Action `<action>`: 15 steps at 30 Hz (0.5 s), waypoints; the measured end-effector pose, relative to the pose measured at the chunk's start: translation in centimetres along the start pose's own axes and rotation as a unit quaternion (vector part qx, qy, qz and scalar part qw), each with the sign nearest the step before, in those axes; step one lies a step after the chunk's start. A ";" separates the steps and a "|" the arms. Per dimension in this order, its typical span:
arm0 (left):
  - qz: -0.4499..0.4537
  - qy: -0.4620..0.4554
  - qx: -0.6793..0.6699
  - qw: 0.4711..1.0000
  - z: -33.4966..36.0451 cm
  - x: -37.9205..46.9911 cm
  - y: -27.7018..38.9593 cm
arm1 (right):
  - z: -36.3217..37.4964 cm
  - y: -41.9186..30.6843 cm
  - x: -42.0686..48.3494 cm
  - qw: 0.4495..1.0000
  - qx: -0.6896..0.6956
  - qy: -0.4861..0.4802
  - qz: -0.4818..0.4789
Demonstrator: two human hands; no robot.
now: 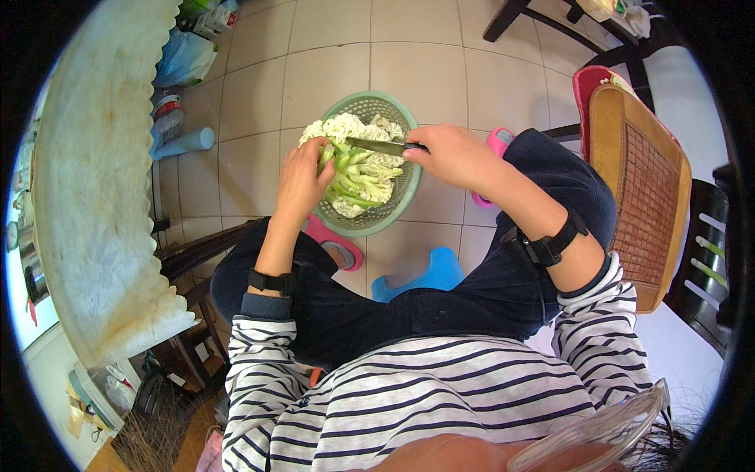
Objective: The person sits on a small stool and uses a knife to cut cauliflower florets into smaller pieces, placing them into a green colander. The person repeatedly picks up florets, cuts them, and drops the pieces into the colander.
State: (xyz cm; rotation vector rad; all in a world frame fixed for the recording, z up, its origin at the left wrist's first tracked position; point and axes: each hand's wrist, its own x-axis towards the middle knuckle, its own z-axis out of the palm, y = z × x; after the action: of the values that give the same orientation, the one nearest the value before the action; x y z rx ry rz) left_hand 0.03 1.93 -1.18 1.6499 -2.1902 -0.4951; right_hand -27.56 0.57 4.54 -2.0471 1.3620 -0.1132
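My right hand [446, 154] grips the black handle of a kitchen knife [377, 146]. Its blade points left over pieces of cauliflower [360, 180] with pale green stems. On the left side of the heap, my left hand [305, 171] has its fingers curled around a green-stemmed cauliflower piece [331, 154], close to the knife's tip. Beneath both hands a green plastic colander [407, 197] holds the cauliflower. It sits low between my feet; part of its left rim is hidden by my left hand.
A table with a scalloped cloth [106, 177] stands at left. Near it are a blue plastic bag [183, 58] and a plastic bottle [169, 115]. A blue plastic stool [422, 277] shows between my legs. At right is a wooden chair with a woven panel [649, 200].
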 end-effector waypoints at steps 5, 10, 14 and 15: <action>-0.033 -0.026 -0.022 0.999 0.0 -0.1 0.3 | -0.6 0.0 -0.3 0.999 -0.032 -0.038 -0.005; 0.038 -0.004 0.023 0.999 0.3 0.2 0.2 | 0.4 -1.1 -0.3 0.996 -0.086 -0.023 -0.013; -0.010 -0.009 0.036 0.999 0.5 0.6 0.4 | 0.5 -1.5 -0.3 0.996 -0.078 -0.022 -0.028; -0.039 -0.026 0.051 0.998 0.5 0.8 0.5 | 0.5 -1.5 -0.3 0.995 -0.087 -0.034 -0.025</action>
State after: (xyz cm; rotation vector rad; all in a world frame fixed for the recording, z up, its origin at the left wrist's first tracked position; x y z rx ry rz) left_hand -0.84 1.33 -1.37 1.8004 -2.2282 -0.4589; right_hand -26.29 1.37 5.12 -2.2075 1.3191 0.0549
